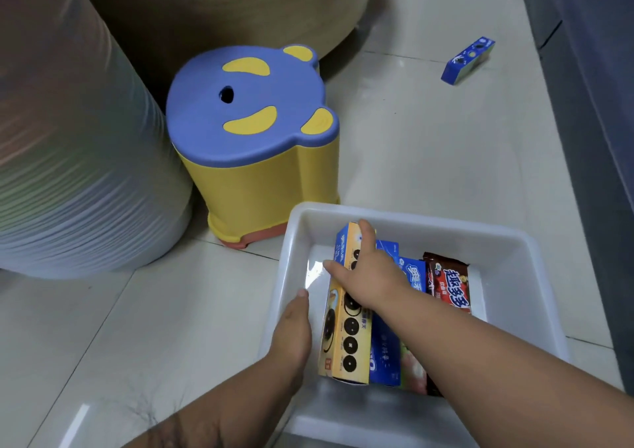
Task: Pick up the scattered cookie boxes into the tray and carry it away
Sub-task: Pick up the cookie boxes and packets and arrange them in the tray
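A white plastic tray (pixel 507 241) sits on the tiled floor at the lower right. Inside it lie a yellow cookie box (pixel 344 341), a blue cookie box (pixel 386 355) and a brown cookie pack (pixel 451 286), side by side. My right hand (pixel 365 277) rests on top of the yellow box, fingers wrapped over its far end. My left hand (pixel 293 327) grips the tray's left rim. Another blue cookie box (pixel 468 60) lies alone on the floor at the upper right.
A blue and yellow child's stool (pixel 254 145) stands just beyond the tray's left corner. A big wrapped roll (pixel 68 155) fills the left side, a tan roll (pixel 219 4) stands behind. Dark furniture (pixel 597 111) runs along the right edge.
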A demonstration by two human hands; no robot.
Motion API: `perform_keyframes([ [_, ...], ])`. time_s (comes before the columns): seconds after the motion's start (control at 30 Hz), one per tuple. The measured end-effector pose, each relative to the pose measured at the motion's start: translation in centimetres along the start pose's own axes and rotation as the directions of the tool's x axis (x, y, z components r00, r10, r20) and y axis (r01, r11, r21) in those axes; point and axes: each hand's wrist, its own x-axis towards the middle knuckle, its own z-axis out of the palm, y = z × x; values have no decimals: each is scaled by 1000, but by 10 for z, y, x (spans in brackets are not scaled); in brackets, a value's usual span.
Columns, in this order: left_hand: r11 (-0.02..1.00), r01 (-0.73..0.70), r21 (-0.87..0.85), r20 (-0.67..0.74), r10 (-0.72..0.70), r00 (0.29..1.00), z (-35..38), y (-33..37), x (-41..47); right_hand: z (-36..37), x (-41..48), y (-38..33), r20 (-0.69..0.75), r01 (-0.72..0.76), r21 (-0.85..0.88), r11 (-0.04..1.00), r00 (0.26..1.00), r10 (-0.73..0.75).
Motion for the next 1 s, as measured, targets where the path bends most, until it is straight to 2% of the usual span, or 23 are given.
perform_keyframes([
  [0.1,991,-127,37,26,126,992,-5,5,3,11,7,-12,7,-25,-59,998,1000,26],
  [0.17,988,-146,58,59,143,988,-3,4,7,18,9,-17,8,-40,-98,994,999,41],
  [0.37,999,-36,1,121,35,992,6,-12,19,34,14,-17,-12,-54,-209,976,999,52],
  [0.5,1000,-21,-22,158,24,987,12,-12,19,23,11,-12,13,-40,-294,955,999,46],
  [0.57,999,-44,-14,161,46,986,15,-13,20,12,5,-2,-79,43,-311,949,994,-71],
  [0.63,999,-43,14,135,41,990,17,-17,24,3,-3,19,-237,97,-309,946,956,-175],
  [0.7,1000,-25,12,120,23,992,18,-19,25,2,-9,49,-297,62,-209,976,947,-124],
  [0.8,997,-54,48,151,46,987,21,-21,22,16,-16,86,-179,-15,83,996,983,30],
  [0.9,984,-142,104,132,128,983,28,-27,21,30,-18,94,-64,-28,159,987,997,38],
  [1.0,982,-148,119,127,133,983,31,-27,19,40,-13,90,-30,-11,252,968,999,19],
])
